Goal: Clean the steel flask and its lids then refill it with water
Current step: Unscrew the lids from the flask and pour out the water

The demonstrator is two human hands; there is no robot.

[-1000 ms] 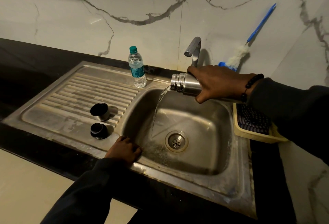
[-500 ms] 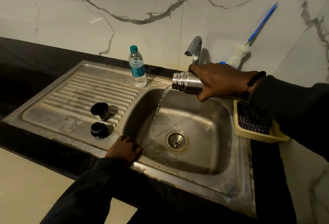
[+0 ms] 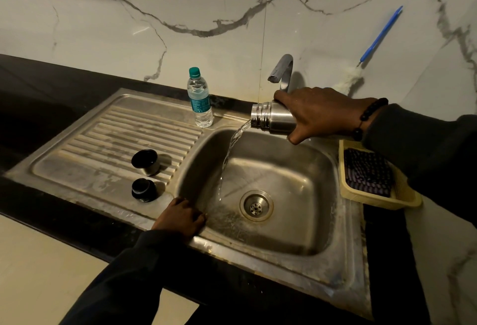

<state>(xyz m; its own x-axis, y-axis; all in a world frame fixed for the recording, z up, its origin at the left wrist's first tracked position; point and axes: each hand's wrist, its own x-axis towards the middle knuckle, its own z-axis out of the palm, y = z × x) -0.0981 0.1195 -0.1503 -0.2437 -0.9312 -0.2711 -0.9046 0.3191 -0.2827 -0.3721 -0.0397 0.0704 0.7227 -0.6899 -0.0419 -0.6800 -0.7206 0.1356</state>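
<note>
Looking dim and warm-toned overall, with the black counter (image 3: 51, 97) sinking into near-darkness at left. Catching soft glare on the marble wall (image 3: 180, 2), the sink (image 3: 296, 268) rim and the steel flask (image 3: 273, 118). Throwing a faint shadow behind the tap (image 3: 282, 69). Bending straight edges toward the corners. Staying fairly sharp, slightly grainy in the dark sleeves.
</note>
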